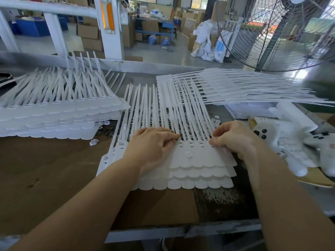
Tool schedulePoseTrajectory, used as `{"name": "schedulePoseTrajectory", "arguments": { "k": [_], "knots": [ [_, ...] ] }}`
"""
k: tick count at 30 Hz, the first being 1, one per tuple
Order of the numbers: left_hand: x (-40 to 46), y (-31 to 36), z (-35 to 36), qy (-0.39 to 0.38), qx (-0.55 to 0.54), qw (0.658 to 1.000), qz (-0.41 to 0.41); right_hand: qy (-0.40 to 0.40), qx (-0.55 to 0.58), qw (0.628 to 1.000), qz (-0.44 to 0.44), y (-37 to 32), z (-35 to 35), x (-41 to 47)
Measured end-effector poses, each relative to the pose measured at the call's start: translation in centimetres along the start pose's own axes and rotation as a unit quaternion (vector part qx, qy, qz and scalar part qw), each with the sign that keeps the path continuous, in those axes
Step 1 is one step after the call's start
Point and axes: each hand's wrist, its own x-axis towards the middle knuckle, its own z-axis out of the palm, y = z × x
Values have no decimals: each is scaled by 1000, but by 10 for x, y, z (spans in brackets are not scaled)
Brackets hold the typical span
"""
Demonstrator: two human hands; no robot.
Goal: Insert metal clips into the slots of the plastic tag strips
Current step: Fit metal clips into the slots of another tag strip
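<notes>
Head view, nearest first: a short stack of plastic tag strips (192,167) lies on the tabletop (45,169) in front of the person, scalloped tabs toward the camera, thin tails running away. The left hand (154,144) curls its fingers onto the slot row, fingertips pinched together; whether they hold a metal clip cannot be told. The right hand (233,138) pinches the top strip's right edge. A small loose white piece (187,154) rests on the top tabs between the hands. Since the strips only lie on one another, a hard push could slide the top one and misalign its slots. Dark metal clips (108,127) lie scattered just beyond, under the tails. Farther left, a piled stack (59,115) could shed strips onto them.
</notes>
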Motion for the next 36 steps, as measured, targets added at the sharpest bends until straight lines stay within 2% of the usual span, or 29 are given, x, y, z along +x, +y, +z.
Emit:
{"name": "schedulePoseTrajectory", "arguments": {
  "k": [4,8,11,14,21,32,36],
  "knots": [
    [0,0,-1,-3,-3,1000,-3,27,-13,997,-78,6,5,-5],
    [0,1,-1,2,-7,1000,-4,97,-100,977,-161,3,17,-19],
    [0,2,-1,7,1,1000,-6,55,-103,973,-201,-7,28,-37],
    [-1,2,0,4,6,1000,-4,5,-136,970,-204,-10,35,-48],
    [-2,3,-1,8,6,1000,-4,-7,-130,973,-189,-10,39,-45],
    [-2,3,-1,12,6,1000,2,49,-17,977,-205,3,33,-32],
    [-1,2,1,20,6,1000,0,55,-24,977,-203,7,31,-28]
  ]
}}
